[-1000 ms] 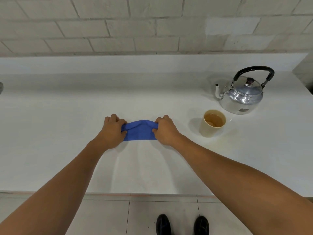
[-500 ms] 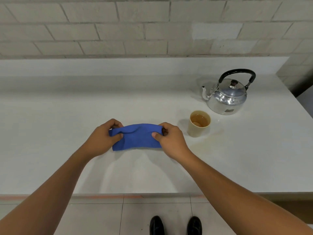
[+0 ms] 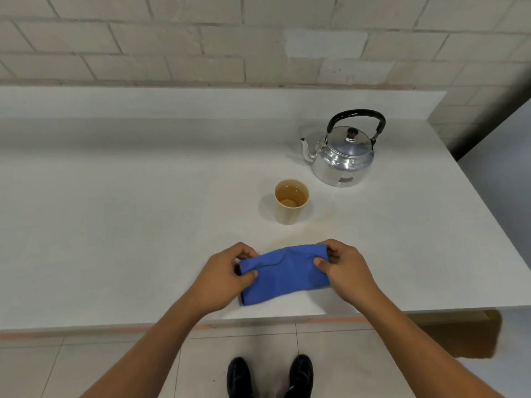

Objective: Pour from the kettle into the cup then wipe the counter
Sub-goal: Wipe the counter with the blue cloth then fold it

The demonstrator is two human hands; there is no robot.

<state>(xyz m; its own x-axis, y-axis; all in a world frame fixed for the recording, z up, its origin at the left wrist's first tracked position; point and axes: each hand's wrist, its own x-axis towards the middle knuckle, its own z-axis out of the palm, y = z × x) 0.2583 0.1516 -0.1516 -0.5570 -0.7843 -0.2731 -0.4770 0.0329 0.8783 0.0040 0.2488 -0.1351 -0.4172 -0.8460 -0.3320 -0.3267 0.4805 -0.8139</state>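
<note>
A folded blue cloth point(image 3: 283, 272) lies on the white counter point(image 3: 115, 225) near its front edge. My left hand point(image 3: 222, 278) pinches the cloth's left end and my right hand point(image 3: 346, 267) pinches its right end. Behind the cloth stands a beige cup point(image 3: 290, 201) holding amber liquid. A shiny metal kettle point(image 3: 343, 156) with a black handle sits upright beyond the cup, its spout pointing left.
A raised ledge and brick wall point(image 3: 258, 38) run along the back of the counter. The counter's right edge point(image 3: 474, 196) drops off near the kettle. My black shoes point(image 3: 270, 374) stand on the tiled floor below the front edge.
Both hands have drawn the cloth toward the counter's front edge, farther from the cup. The view shifted, so kettle and cup sit higher and more central.
</note>
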